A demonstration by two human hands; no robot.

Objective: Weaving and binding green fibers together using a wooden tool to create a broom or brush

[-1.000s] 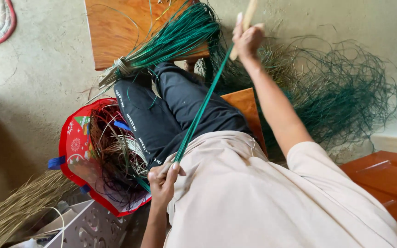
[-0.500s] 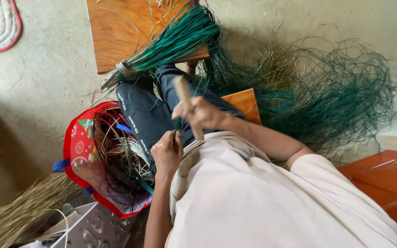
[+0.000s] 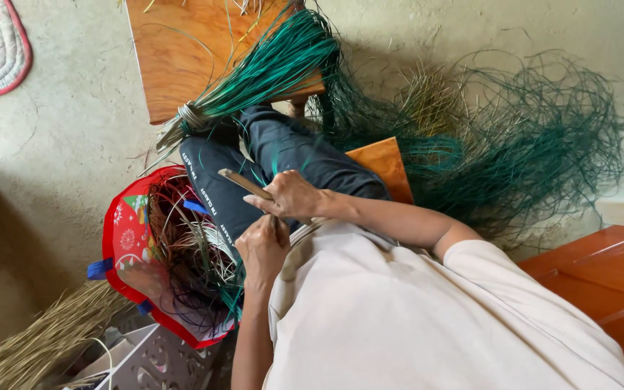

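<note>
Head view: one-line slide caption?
Right hand grips a thin stick, left hand below it, green fibre bundle across the lap.

You have two hands at work: left hand [image 3: 261, 249], right hand [image 3: 292, 196]. One wooden stick [image 3: 243, 184]. One tied bundle of green fibres [image 3: 269, 72], far. One red bag [image 3: 128, 238], left. One loose green tangle [image 3: 536, 144], right.

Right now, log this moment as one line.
right hand: holds flat wooden stick | left hand: pinching green strand at lap | red bag: beside leg
</note>
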